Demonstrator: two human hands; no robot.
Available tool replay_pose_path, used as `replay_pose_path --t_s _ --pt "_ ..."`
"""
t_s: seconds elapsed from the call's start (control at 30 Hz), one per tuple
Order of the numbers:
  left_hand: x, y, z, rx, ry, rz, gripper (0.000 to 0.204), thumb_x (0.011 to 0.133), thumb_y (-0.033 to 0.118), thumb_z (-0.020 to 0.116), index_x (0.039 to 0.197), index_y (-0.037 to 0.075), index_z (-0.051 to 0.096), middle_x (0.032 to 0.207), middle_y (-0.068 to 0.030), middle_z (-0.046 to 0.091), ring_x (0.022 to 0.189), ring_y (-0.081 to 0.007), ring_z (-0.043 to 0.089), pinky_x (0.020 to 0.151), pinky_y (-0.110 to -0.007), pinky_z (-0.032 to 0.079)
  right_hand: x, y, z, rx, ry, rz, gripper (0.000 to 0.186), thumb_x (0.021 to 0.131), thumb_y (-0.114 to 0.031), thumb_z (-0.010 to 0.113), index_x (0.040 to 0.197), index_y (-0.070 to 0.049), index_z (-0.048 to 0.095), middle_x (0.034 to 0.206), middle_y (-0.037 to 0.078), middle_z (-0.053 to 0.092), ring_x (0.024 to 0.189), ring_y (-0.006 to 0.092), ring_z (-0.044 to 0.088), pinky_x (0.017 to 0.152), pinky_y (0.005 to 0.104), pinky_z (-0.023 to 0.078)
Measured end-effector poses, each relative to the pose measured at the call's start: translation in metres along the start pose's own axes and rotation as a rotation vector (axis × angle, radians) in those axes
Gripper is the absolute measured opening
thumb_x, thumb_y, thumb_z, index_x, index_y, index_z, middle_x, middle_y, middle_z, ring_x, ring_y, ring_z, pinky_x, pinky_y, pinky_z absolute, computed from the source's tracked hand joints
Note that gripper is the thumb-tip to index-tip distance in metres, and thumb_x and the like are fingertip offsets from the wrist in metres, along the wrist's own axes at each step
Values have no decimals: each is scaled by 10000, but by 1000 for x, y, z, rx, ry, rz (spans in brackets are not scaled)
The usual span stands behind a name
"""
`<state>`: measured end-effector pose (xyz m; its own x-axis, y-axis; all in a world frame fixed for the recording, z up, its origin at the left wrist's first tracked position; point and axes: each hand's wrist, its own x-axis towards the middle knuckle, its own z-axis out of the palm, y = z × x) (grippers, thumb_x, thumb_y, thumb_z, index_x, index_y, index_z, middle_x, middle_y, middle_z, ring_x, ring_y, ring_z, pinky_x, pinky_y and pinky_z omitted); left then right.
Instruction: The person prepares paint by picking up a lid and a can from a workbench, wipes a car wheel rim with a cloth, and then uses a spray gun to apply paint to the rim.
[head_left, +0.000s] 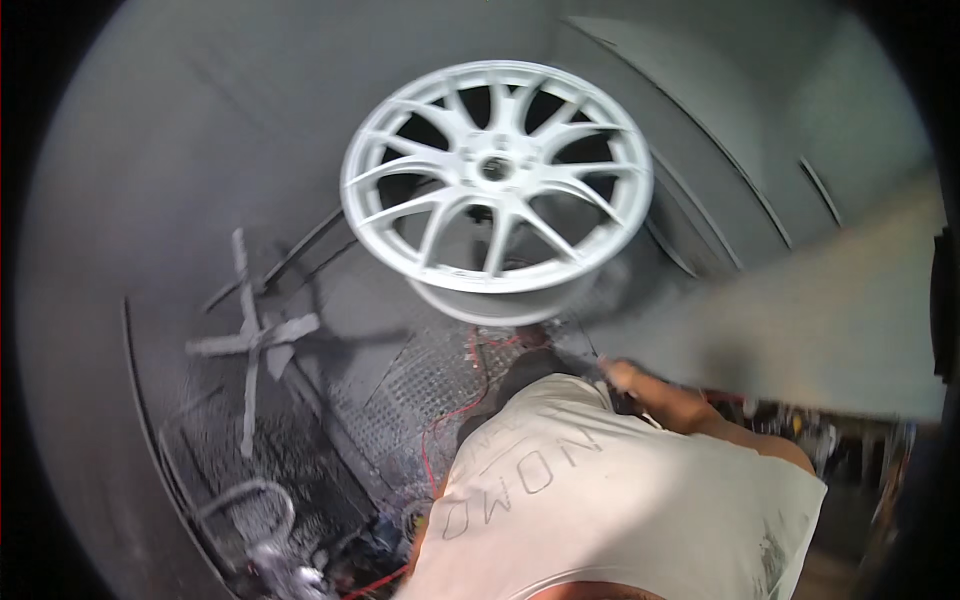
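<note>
Head view, white wheel (507,195) up-left of right fingers (621,377), cannot tell if spread or pinching

The bare right hand (624,378) is blurred, its grip indistinct; the left hand is out of sight. The white fabric shirt (640,490) (cut off by the lower edge) hides part of the thin red cord (426,447). The wide grey-beige panel (810,310) is blurred.
</note>
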<state>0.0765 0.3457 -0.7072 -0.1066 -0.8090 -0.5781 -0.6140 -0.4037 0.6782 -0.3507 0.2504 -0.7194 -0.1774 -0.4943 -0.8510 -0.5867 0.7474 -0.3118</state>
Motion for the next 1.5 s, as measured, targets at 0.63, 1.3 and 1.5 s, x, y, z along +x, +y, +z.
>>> replay_pose_path --t_s 0.63,1.3,1.5 --pt "-42 -90 -36 211 121 -97 380 1032 329 615 875 14 758 638 -81 619 607 -193 555 595 -394 437 -57 121 -10 -210 88 -369 660 945 -544 658 1289 18 688 1331 272 667 1264 413 629 1065 466 487" --pt "-161 63 244 -46 122 -156 292 1013 260 686 1131 -6 711 787 -56 690 662 -125 590 594 -309 471 -16 340 -346 120 934 -199 514 911 -355 695 1259 19 635 1115 307 706 1135 472 646 999 523 506" --pt "-174 90 267 -215 184 -45 257 1004 216 685 1130 -8 696 832 -60 696 708 -129 622 632 -304 495 -100 298 -226 322 999 -589 390 872 -191 744 1157 44 621 1097 301 704 1065 494 666 886 505 550"
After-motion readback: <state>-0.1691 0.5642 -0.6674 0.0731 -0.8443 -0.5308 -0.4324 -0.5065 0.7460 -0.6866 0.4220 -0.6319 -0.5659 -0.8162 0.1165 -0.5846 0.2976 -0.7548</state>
